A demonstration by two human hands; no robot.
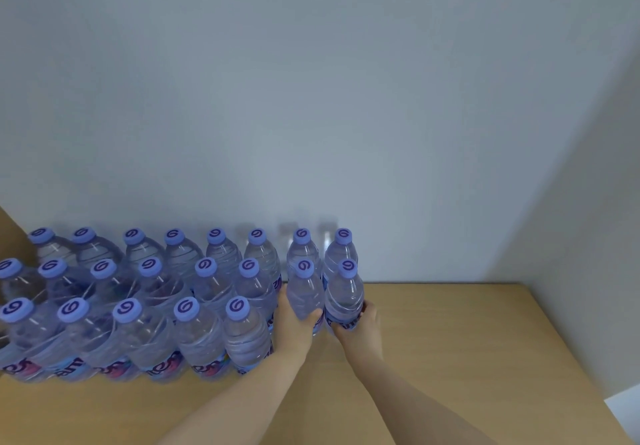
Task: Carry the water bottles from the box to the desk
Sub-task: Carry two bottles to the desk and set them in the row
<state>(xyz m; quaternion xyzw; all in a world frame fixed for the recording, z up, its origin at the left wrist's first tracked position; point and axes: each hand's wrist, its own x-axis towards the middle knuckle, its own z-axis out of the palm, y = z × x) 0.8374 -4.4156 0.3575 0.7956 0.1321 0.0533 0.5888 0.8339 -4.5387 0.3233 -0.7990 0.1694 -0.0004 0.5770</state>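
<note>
Bottles (149,306) of clear ribbed plastic with round lilac caps stand in rows across the left of the frame on my smooth wooden desk (467,340). At centre my left hand (294,323) wraps one upright bottle (306,292); just beside it, my right hand (358,323) grips another (344,292). Behind them rises a plain matte wall (311,98).

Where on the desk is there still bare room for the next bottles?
Free: the desk right of the two bottles being held, out to its right edge and back to the wall; also the near strip in front of the front row. Crowded: the left half, three rows of bottles. The left hand and right hand each grip a bottle.
</note>
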